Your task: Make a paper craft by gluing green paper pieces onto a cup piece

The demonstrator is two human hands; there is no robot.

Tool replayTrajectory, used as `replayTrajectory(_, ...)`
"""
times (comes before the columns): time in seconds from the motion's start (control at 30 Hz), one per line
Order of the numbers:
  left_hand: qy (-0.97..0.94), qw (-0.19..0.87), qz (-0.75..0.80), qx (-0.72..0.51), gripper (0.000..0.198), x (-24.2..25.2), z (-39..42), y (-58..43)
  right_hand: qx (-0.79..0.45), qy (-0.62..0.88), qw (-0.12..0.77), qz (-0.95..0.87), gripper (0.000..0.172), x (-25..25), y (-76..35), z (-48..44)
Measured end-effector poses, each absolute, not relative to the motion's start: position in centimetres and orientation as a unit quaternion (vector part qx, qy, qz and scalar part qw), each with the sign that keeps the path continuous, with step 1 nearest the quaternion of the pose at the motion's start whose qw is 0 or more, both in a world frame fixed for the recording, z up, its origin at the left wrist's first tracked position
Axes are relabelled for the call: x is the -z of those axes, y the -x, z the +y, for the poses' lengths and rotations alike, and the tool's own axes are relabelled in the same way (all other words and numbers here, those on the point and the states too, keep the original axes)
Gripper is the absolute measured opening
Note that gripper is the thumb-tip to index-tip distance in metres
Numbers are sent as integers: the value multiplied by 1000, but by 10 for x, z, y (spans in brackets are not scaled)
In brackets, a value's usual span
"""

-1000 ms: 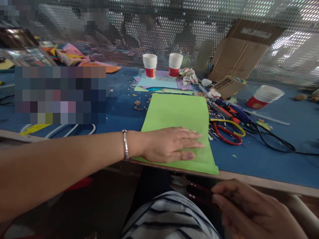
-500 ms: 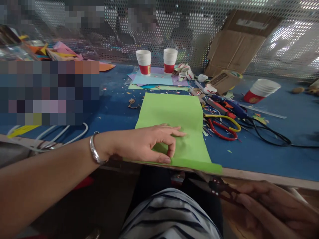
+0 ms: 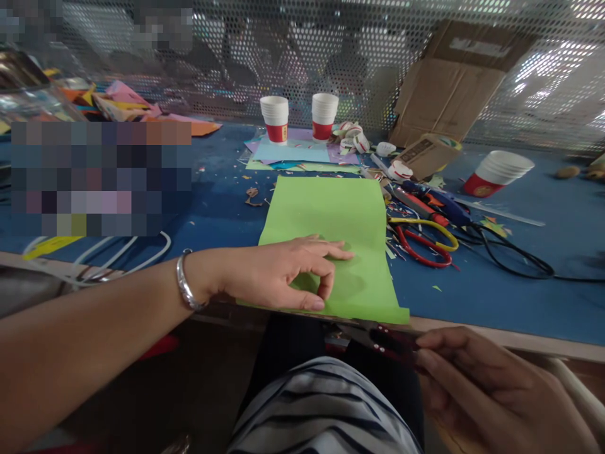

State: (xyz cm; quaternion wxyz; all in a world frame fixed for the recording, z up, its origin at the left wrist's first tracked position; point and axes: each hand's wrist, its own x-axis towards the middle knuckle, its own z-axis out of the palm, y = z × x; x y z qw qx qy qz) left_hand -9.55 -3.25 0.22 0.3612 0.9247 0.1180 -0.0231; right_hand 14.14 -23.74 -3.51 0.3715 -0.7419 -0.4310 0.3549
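Observation:
A sheet of bright green paper (image 3: 331, 208) lies along the blue table's front edge, with a narrow strip folded up at its near side. My left hand (image 3: 288, 271) rests on it. Its thumb and index finger pinch close together at the fold, while the other fingers stretch flat over the sheet. Below the table edge, my right hand (image 3: 491, 384) is closed on the dark handles of a pair of scissors (image 3: 380, 339). The scissors' blades point left, just under the strip's right end. Shadow and the paper partly hide the blades, so their exact contact cannot be made out.
Red-and-yellow-handled scissors (image 3: 425, 243), a blue glue gun (image 3: 447, 205) with a black cord and paper scraps lie to the right. Stacked paper cups (image 3: 275, 120) stand behind. A cardboard box (image 3: 454, 82) leans on the perforated metal screen. White cable (image 3: 151, 249) loops at the left.
My right hand has moved left with the scissors, bringing them further under the folded strip. The strip's right end has shifted slightly left. My left hand stays on the paper.

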Motion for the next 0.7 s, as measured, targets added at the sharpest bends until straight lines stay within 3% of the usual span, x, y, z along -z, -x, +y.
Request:
replayTrajectory(0.23,-931,347,115,1,17,3,-36,97,-403,702,380,-447,29,44,-129,-225)
replayTrajectory(0.47,-946,298,131,2,57,10,-43,93,-395,709,368,-453,28,46,-134,-228)
replayTrajectory(0.7,-957,257,134,31,59,9,-45,90,-426,705,351,-445,33,47,-142,-228)
